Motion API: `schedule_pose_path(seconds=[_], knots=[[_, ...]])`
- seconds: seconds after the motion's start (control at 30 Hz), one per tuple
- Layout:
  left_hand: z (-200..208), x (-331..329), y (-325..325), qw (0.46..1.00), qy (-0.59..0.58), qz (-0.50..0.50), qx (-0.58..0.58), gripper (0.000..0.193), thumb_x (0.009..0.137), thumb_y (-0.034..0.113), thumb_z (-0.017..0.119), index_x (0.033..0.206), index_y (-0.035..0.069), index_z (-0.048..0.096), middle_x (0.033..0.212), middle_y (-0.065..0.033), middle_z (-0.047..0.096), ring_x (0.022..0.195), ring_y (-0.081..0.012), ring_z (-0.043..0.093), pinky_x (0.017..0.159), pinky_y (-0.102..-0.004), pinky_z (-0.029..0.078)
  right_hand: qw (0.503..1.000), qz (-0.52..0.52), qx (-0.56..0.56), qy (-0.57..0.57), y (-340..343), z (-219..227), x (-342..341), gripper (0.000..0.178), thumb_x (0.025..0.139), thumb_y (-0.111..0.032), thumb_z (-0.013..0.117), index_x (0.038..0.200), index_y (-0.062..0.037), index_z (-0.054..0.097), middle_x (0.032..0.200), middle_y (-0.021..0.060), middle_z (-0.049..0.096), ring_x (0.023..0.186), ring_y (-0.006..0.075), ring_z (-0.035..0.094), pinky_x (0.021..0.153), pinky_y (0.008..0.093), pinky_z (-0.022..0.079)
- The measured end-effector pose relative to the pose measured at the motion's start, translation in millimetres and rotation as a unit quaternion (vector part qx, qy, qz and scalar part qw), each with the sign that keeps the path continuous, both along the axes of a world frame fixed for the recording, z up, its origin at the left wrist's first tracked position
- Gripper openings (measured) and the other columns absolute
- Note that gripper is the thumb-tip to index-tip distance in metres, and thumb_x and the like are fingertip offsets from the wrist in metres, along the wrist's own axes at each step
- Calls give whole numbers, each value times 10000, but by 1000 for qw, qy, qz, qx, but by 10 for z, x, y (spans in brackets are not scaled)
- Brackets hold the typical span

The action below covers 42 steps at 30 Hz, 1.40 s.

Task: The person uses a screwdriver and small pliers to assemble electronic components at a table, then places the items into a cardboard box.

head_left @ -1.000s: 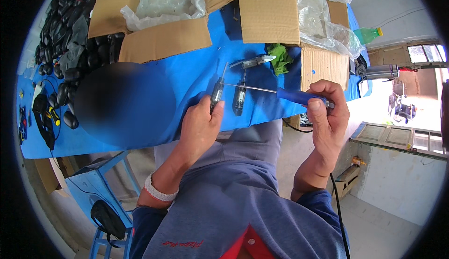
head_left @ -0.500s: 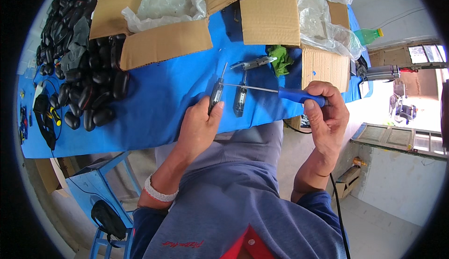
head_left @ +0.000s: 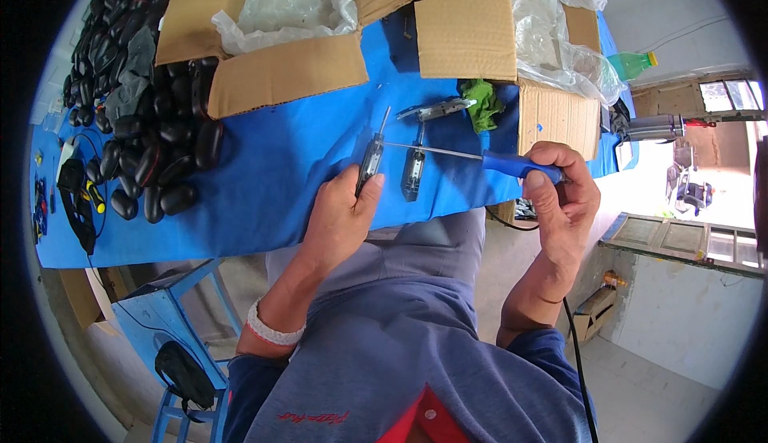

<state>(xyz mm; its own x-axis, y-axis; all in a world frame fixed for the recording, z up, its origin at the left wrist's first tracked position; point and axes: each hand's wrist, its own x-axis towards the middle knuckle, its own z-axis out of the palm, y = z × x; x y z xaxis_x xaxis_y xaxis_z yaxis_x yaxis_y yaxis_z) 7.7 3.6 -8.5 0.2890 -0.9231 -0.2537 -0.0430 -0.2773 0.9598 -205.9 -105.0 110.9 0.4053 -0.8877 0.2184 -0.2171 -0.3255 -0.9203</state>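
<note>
My left hand (head_left: 338, 212) is closed around a narrow dark part (head_left: 371, 157) with a lighter strip along its side and a thin metal rod at its far end. In my right hand (head_left: 566, 195) is a screwdriver (head_left: 509, 164), gripped by its blue handle. Its long shank points left, and the tip is at the upper end of the dark part; whether it touches I cannot tell. A similar narrow part (head_left: 413, 173) lies on the blue cloth between my hands. Beyond it rests another slim dark-and-silver piece (head_left: 437, 110).
Black rounded casings (head_left: 152, 155) are heaped at the left. Two open cardboard boxes, the left one (head_left: 288, 76) and the right one (head_left: 464, 27), hold clear plastic wrap. Green crumpled cloth (head_left: 482, 107) sits by the right box. A blue stool (head_left: 160, 323) stands below the table's left side.
The screwdriver has shifted very slightly to the right. My left hand keeps the dark part almost where it was.
</note>
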Motion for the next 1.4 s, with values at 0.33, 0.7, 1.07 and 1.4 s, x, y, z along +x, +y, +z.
schedule_pose_path(seconds=[0.33, 0.7, 1.07, 1.4], knots=[[-56, 0, -1, 998, -60, 5, -30, 324, 937, 233, 555, 760, -26, 473, 644, -238, 530, 557, -377, 527, 523, -428, 408, 990, -39, 8, -139, -31, 54, 82, 241, 857, -111, 682, 1033, 20, 581, 914, 77, 607, 688, 110, 547, 619, 219, 443], [18, 30, 25, 997, -79, -12, -16, 322, 935, 264, 535, 805, -28, 497, 700, -224, 556, 659, -363, 543, 563, -442, 429, 983, -110, -34, -144, -42, -170, 1017, 287, 892, -119, 648, 1129, 26, 575, 874, 47, 625, 698, 106, 610, 623, 200, 479], [59, 41, 12, 993, -98, -2, -58, 306, 953, 209, 541, 763, -16, 455, 557, -148, 455, 484, -166, 432, 455, -364, 375, 968, -112, -220, 48, -139, -276, 1289, 212, 832, -82, 684, 1022, 1, 639, 872, 115, 639, 690, 189, 588, 628, 277, 474], [70, 45, 39, 995, -82, 3, -63, 319, 951, 209, 544, 750, -16, 441, 548, -145, 424, 489, -157, 397, 451, -368, 360, 977, -97, -172, 76, -255, -414, 1250, 180, 850, -86, 664, 1008, -1, 654, 781, 111, 622, 643, 166, 576, 591, 272, 464]])
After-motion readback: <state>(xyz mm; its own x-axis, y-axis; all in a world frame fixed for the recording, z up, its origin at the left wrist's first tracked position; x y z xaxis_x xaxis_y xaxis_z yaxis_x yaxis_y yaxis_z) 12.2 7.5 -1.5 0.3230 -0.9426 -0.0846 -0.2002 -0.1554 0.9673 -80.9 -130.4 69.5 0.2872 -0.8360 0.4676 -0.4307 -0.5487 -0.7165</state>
